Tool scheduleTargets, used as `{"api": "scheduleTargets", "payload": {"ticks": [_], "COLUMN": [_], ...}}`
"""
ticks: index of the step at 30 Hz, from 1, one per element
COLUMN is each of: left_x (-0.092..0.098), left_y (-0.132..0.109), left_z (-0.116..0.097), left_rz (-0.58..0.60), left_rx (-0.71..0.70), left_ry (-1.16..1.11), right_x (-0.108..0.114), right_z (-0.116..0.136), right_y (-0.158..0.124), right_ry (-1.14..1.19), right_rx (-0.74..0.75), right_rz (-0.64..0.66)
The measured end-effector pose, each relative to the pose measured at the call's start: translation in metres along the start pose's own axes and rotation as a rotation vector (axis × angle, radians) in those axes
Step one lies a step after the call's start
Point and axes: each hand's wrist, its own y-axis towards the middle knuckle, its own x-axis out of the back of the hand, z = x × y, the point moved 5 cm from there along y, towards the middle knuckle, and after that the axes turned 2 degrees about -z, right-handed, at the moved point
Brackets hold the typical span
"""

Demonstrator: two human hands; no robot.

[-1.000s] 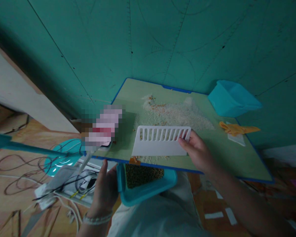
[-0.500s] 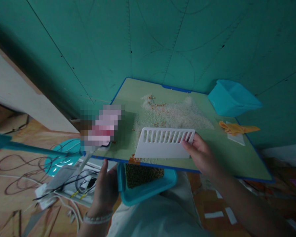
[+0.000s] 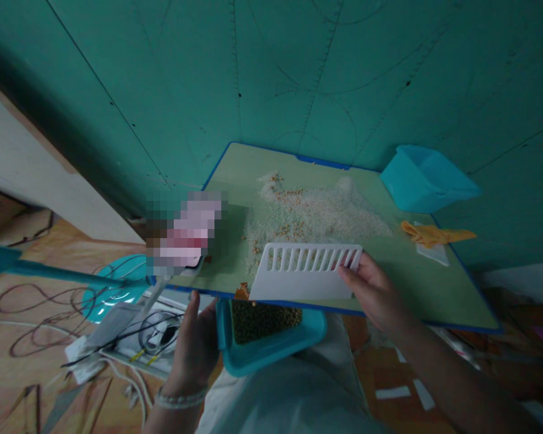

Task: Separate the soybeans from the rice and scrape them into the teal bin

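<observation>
My right hand (image 3: pixel 373 286) grips the right end of a white slotted plastic scraper (image 3: pixel 303 286), thumb on its front. The scraper stands tilted at the near edge of a pale green board (image 3: pixel 226 241) with a blue rim. Behind it lie spread white grains (image 3: pixel 339 208) mixed with yellowish beans (image 3: pixel 289 196). Below the board edge, my left hand (image 3: pixel 196 343) holds the left end of a turquoise tub (image 3: pixel 271 358), thumb raised, other fingers partly hidden. Dark green and tan beans (image 3: pixel 262 322) fill part of the tub.
A turquoise angular container (image 3: pixel 428 181) sits at the board's back right, near an orange cloth (image 3: pixel 437 235) on a white piece. On the left stands a blurred-out pinkish device (image 3: pixel 190 232). Cables and a box of white parts (image 3: pixel 158 337) lie on the floor. A green wall (image 3: pixel 271 72) rises behind.
The scraper in my right hand has moved toward me, down to the board's near edge. A few grains and beans are now at the rim above the tub. My left hand has barely moved.
</observation>
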Motion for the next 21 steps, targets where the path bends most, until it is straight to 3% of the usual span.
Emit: {"api": "scheduleTargets", "payload": {"ticks": [8, 15, 21], "left_x": [0.000, 0.003, 0.003], "left_y": [-0.004, 0.001, 0.000], "left_z": [0.002, 0.002, 0.002], "left_rz": [-0.155, 0.016, 0.066], "left_rx": [0.039, 0.015, 0.007], "left_ry": [-0.066, -0.017, 0.043], "right_x": [0.004, -0.001, -0.002], "right_z": [-0.009, -0.012, -0.013], "right_y": [-0.011, -0.008, 0.001], "right_ry": [0.058, 0.068, 0.057], "right_rx": [-0.032, -0.005, 0.046], "right_rz": [-0.040, -0.058, -0.060]}}
